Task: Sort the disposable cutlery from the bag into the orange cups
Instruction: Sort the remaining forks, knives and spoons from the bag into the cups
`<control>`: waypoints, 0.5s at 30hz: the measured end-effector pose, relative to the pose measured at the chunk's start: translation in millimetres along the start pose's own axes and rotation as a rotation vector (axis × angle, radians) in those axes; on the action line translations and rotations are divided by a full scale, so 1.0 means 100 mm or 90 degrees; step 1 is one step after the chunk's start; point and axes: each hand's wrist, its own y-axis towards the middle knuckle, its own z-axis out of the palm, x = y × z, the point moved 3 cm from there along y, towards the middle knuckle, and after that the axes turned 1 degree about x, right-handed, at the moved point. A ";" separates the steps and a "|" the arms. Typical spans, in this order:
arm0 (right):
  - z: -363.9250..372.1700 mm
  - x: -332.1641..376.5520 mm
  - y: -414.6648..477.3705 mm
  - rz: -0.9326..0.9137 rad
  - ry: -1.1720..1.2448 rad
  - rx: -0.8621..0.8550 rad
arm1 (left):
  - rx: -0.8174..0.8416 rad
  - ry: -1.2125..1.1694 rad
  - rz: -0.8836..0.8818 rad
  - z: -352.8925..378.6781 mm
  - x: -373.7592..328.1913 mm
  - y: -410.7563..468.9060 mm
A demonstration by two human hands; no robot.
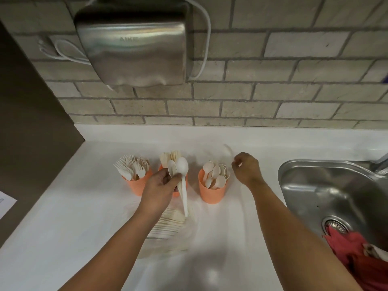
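Left hand [161, 183] is clamped on a white plastic spoon [182, 169] and a small wooden spoon [171, 166], bowls up, in front of the middle cup [160, 168]. Right hand [246, 168] is just right of the spoon cup [211, 194], fingers curled. There's a blurred white sliver at its fingertips, can't tell if it grips anything. Fork cup [138, 186] is on the left. More cutlery lies in the clear bag [168, 227], near side. Pieces look light, stiff, thin and slick, and probably snap if bent. Best taken mid-handle.
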 end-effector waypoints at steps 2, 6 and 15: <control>-0.23 0.14 -0.08 0.004 0.070 -0.083 | 0.004 0.000 0.007 0.00 -0.03 -0.02; -0.57 0.55 -0.31 -0.063 0.182 -0.164 | 0.015 0.009 0.027 -0.01 -0.11 -0.04; -0.53 1.12 -0.71 -0.087 0.270 -0.109 | 0.062 0.023 0.056 -0.09 -0.24 -0.09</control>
